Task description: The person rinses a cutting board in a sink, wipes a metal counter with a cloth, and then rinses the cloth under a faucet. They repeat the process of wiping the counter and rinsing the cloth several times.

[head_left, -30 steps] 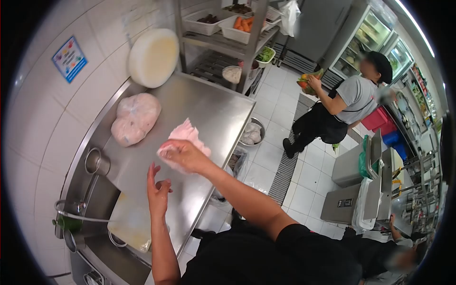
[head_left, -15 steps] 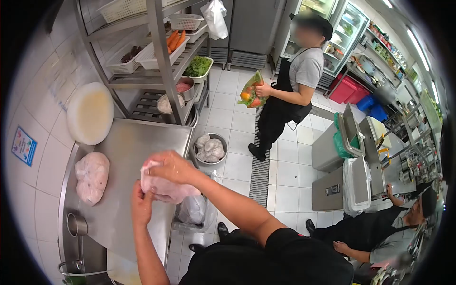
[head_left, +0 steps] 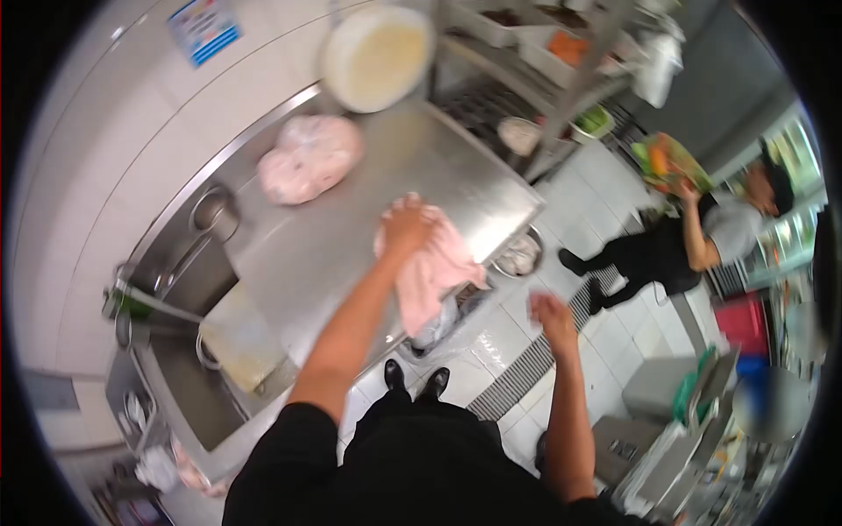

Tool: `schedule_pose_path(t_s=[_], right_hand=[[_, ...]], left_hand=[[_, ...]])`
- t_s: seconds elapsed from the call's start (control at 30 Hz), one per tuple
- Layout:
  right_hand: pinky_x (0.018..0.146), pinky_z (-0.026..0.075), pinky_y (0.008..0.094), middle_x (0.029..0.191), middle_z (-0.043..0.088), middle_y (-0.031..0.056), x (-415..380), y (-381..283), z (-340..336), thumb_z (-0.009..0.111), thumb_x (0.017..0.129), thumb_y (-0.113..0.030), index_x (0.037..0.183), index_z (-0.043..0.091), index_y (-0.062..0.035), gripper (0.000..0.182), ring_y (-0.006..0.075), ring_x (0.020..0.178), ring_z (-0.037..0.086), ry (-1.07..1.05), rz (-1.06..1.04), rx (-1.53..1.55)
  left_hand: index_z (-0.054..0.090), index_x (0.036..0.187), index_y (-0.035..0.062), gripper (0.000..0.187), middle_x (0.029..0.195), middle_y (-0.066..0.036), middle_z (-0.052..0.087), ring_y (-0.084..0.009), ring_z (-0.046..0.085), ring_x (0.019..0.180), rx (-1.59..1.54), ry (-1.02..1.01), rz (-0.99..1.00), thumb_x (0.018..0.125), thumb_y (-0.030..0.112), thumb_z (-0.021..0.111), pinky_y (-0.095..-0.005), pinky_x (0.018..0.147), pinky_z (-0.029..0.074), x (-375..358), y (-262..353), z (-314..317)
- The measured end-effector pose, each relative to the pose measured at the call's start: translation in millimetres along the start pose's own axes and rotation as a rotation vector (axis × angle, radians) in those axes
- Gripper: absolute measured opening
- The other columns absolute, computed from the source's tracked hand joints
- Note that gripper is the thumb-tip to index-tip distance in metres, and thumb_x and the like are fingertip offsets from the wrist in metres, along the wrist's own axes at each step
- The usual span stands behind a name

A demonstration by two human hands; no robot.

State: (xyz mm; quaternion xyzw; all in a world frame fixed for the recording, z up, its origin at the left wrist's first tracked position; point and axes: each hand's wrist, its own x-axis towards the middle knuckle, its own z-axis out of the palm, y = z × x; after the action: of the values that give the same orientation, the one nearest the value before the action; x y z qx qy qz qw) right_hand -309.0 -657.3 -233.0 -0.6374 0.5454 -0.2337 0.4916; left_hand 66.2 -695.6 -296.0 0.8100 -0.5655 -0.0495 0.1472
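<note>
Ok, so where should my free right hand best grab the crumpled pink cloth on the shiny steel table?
Probably pinch the pink cloth by its loose right-hand corner, coming from the right. That corner appears to hang over the edge of the steel table, on the side facing your right hand, while your left hand covers the opposite end.

Right hand point(head_left: 554, 326) blurred — cloth point(head_left: 436, 273) partly hidden under left hand point(head_left: 408, 226) — poster point(head_left: 203, 31) lettering unreadable.
</note>
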Motion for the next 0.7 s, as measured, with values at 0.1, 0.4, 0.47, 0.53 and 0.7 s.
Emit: schedule_pose_path(t_s=[0.1, 0.4, 0.47, 0.53, 0.7], right_hand=[[0.061, 0.045, 0.0295, 0.075, 0.062, 0.0028, -50, 85, 47, 0.058, 0.094, -0.03, 0.098, 0.068, -0.001, 0.031, 0.012, 0.063, 0.054, -0.227, 0.238, -0.225], [0.05, 0.053, 0.031, 0.081, 0.067, 0.0061, -148, 219, 48, 0.061, 0.091, -0.025, 0.11, 0.066, -0.0072, 0.026, 0.0165, 0.061, 0.065, -0.373, 0.913, -0.207], [0.052, 0.053, 0.0316, 0.084, 0.066, 0.0079, -137, 201, 44, 0.06, 0.091, -0.021, 0.11, 0.064, -0.0082, 0.024, 0.0186, 0.065, 0.066, -0.283, 0.923, -0.099], [0.054, 0.053, 0.0325, 0.086, 0.066, 0.0077, -114, 190, 50, 0.059, 0.091, -0.02, 0.113, 0.063, -0.0081, 0.025, 0.0189, 0.068, 0.066, -0.273, 0.874, -0.113], [0.057, 0.051, 0.0322, 0.088, 0.065, 0.0062, -64, 158, 87, 0.057, 0.092, -0.023, 0.117, 0.06, -0.007, 0.03, 0.0174, 0.068, 0.064, -0.321, 0.685, -0.119]], left_hand=[[0.042, 0.147, 0.0198, 0.066, 0.16, -0.012, 0.023, -0.0394, 0.02, 0.145, -0.08, -0.011, -0.038, 0.091, 0.056, 0.051, -0.0663, 0.112, 0.013, -52, 28, 22], [0.043, 0.146, 0.0187, 0.061, 0.157, -0.01, 0.031, -0.035, 0.023, 0.146, 0.001, 0.116, -0.226, 0.094, 0.05, 0.046, -0.0601, 0.116, 0.01, -67, -130, -11], [0.044, 0.145, 0.016, 0.06, 0.155, -0.009, 0.036, -0.0346, 0.026, 0.144, 0.221, 0.24, -0.421, 0.095, 0.048, 0.046, -0.0598, 0.116, 0.013, -62, -223, -11], [0.043, 0.146, 0.0162, 0.061, 0.154, -0.011, 0.037, -0.0364, 0.026, 0.144, 0.228, 0.312, -0.703, 0.095, 0.048, 0.045, -0.0611, 0.115, 0.015, -96, -282, -54], [0.038, 0.15, 0.0104, 0.06, 0.155, -0.012, 0.035, -0.0339, 0.022, 0.147, 0.138, 0.134, -0.914, 0.099, 0.044, 0.038, -0.0546, 0.117, 0.019, -157, -235, -177]])
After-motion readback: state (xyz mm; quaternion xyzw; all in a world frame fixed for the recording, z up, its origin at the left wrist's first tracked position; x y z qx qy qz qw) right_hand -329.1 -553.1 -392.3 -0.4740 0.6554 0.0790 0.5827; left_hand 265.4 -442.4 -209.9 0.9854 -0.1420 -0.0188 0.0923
